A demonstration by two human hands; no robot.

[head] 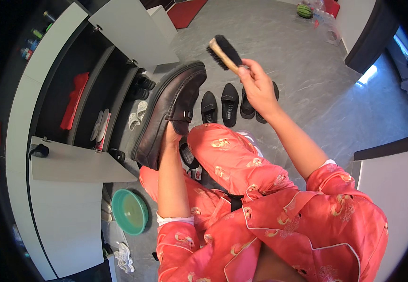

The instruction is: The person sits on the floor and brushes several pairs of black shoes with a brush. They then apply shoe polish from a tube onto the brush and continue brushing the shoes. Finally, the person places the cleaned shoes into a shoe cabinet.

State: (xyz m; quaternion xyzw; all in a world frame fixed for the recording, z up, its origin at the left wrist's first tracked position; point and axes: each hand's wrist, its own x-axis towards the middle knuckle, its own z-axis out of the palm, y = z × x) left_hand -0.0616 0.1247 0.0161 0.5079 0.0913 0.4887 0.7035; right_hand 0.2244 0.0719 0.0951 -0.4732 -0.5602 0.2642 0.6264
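Note:
A dark brown leather loafer [175,102] with a metal buckle is raised in front of me, its toe pointing up and away. My left hand [172,134] is pushed into its opening and bears it from inside, so the fingers are hidden. In my right hand [258,84] is a shoe brush [227,56] with a wooden body and dark bristles, gripped at one end. The brush is held up to the right of the loafer's toe, apart from it. On the floor beyond my knee stand black flat shoes [229,105], and another black pair is partly behind my right hand.
To the left is a shoe cabinet [63,197] with open doors [133,31] and shoes on its shelves. A green basin [130,211] of cloudy liquid sits on the floor beside it. White shoes [124,257] lie near the basin. A watermelon [305,11] is at the far wall.

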